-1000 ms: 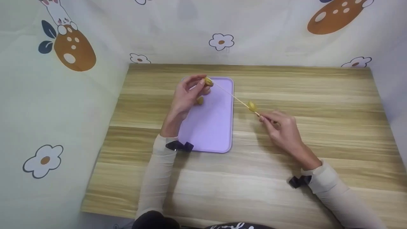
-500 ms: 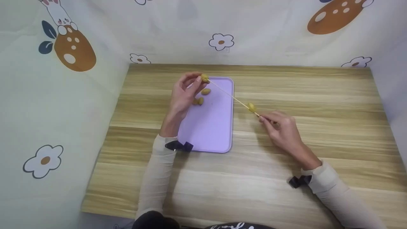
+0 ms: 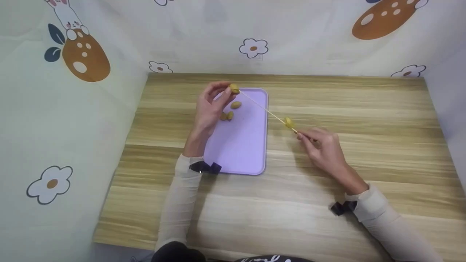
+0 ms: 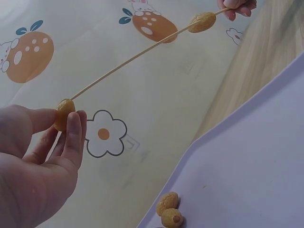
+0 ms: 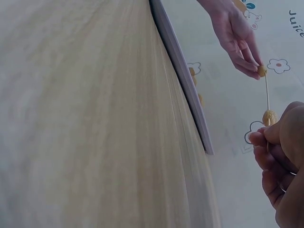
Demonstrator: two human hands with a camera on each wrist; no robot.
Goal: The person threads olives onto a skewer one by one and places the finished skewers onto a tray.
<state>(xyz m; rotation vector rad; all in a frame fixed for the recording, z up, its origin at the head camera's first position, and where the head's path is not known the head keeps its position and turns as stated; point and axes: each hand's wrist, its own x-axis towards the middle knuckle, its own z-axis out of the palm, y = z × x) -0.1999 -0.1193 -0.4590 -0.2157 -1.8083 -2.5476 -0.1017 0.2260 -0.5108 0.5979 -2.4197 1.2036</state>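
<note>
A thin wooden skewer (image 3: 260, 106) slants between both hands above the tray's right edge. My left hand (image 3: 211, 107) pinches a wrinkled, oval yellow-brown fruit (image 4: 65, 114) between thumb and fingers, right at the skewer's far tip. The other end is pinched by the thumb and fingertips of my right hand (image 3: 326, 151). Just ahead of those fingers a similar fruit (image 4: 202, 22) is threaded on the skewer. Below the left hand is a lilac tray (image 3: 242, 153), with loose fruits (image 3: 236, 104) of the same kind lying toward its far end.
The tray lies on a wood-grain table (image 3: 327, 98), left of its middle. A pale curtain (image 3: 302, 40) printed with flowers and rabbits stands behind the table and along its left side. A black wrist camera (image 3: 205, 167) sits at the left cuff, close over the tray.
My left hand has shifted slightly up and left, and the fruit in it has turned. Loose fruits hidden behind that hand have come into view. My right hand stays nearly still.
</note>
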